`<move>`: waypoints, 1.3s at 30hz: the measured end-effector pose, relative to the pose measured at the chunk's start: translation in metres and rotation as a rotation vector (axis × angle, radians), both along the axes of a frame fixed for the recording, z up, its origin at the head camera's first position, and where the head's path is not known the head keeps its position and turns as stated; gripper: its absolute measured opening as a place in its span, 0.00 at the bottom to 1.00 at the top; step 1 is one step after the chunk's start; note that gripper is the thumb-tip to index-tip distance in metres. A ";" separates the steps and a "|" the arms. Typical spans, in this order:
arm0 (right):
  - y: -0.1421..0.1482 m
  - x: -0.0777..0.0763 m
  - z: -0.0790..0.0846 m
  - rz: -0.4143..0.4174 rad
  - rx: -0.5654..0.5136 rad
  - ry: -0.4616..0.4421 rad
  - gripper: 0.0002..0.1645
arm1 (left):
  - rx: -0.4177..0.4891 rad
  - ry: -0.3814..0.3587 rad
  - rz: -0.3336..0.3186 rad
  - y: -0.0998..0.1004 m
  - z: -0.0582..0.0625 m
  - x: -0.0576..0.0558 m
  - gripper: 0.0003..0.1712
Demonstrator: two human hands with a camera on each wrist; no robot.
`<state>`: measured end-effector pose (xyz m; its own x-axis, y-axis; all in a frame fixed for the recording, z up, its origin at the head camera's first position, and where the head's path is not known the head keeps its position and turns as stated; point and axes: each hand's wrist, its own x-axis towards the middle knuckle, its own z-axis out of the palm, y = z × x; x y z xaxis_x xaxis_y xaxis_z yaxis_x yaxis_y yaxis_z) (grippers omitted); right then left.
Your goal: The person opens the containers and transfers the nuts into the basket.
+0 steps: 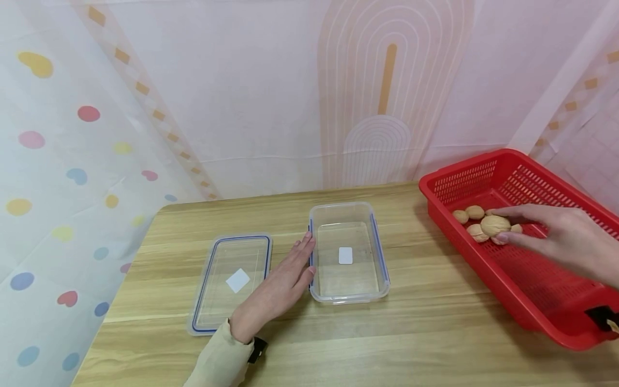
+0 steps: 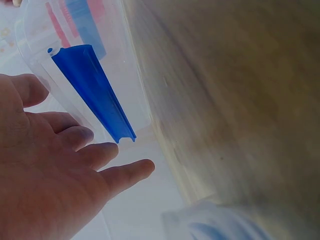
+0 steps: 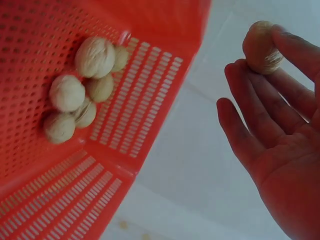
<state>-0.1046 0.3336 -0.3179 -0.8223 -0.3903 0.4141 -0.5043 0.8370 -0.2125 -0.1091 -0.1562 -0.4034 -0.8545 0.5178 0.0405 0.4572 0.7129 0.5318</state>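
My right hand (image 1: 566,236) pinches a walnut (image 1: 495,226) between thumb and fingers above the red basket (image 1: 483,269). In the right wrist view the held walnut (image 3: 261,47) is up at the fingertips, apart from several walnuts (image 3: 67,93) lying together in one end of the basket. My left hand (image 1: 282,279) touches the left side of a clear plastic container (image 1: 348,293), its fingers extended along the wall. A blue side clip (image 2: 92,90) on the container shows beside those fingers in the left wrist view. The container has a white label (image 1: 345,255).
A clear lid (image 1: 227,252) with a blue seal and a white sticker lies left of the container, partly under my left forearm. All stand on a wooden table (image 1: 411,344). A patterned curtain (image 1: 261,107) hangs behind the table's far edge.
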 end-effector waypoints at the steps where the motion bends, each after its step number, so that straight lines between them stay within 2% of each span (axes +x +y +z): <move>1: 0.002 -0.002 0.000 0.000 0.004 -0.006 0.32 | 0.001 0.001 0.000 0.000 0.000 0.000 0.35; 5: 0.009 -0.009 -0.001 0.000 0.004 -0.028 0.31 | -0.004 -0.001 0.002 0.000 0.000 0.000 0.35; 11: 0.016 -0.023 -0.003 -0.048 0.041 -0.119 0.26 | -0.004 -0.009 0.005 0.001 0.001 0.000 0.35; 19: 0.022 -0.035 -0.007 -0.085 0.066 -0.291 0.22 | -0.010 -0.007 0.010 0.001 0.000 0.000 0.35; 26: 0.023 -0.043 -0.009 -0.118 0.069 -0.478 0.28 | -0.008 0.000 0.013 0.001 -0.001 0.000 0.35; 30: 0.024 -0.047 -0.014 -0.113 0.075 -0.510 0.29 | -0.006 0.003 0.011 0.001 -0.001 0.000 0.35; 39: 0.025 -0.052 -0.026 -0.045 0.067 -0.577 0.25 | -0.001 0.010 0.005 0.001 -0.002 -0.001 0.35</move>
<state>-0.1565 0.3585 -0.3440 -0.9242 -0.3592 -0.1299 -0.2860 0.8761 -0.3881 -0.1101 -0.1553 -0.4054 -0.8567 0.5136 0.0484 0.4588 0.7157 0.5265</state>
